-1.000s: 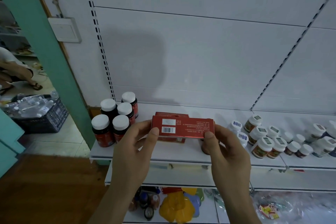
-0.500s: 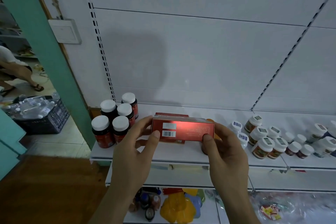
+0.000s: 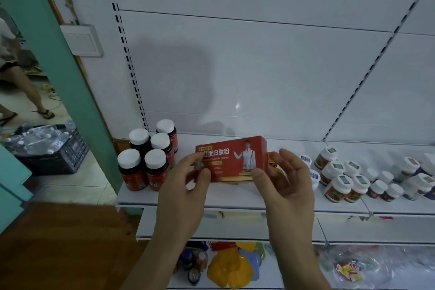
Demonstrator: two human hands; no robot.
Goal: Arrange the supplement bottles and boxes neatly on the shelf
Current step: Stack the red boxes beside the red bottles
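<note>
A red supplement box (image 3: 231, 158) stands on the white shelf (image 3: 235, 198), its printed front facing me. My left hand (image 3: 186, 193) pinches its left end between thumb and fingers. My right hand (image 3: 286, 186) holds its right end, thumb on the lower front corner. Several dark bottles with white caps (image 3: 147, 162) stand in a cluster left of the box. An orange item (image 3: 270, 156) shows partly behind the box's right end. Small white-capped bottles (image 3: 341, 179) crowd the shelf to the right.
A lower shelf (image 3: 235, 263) holds yellow and blue packets and small bottles. Left of the shelving is a green door frame (image 3: 58, 73); beyond it sits a black crate of water bottles (image 3: 47, 146) and a person's legs (image 3: 26, 92).
The box has been turned from its barcoded face to its printed front and set down lower on the shelf. Both hands stay at its ends.
</note>
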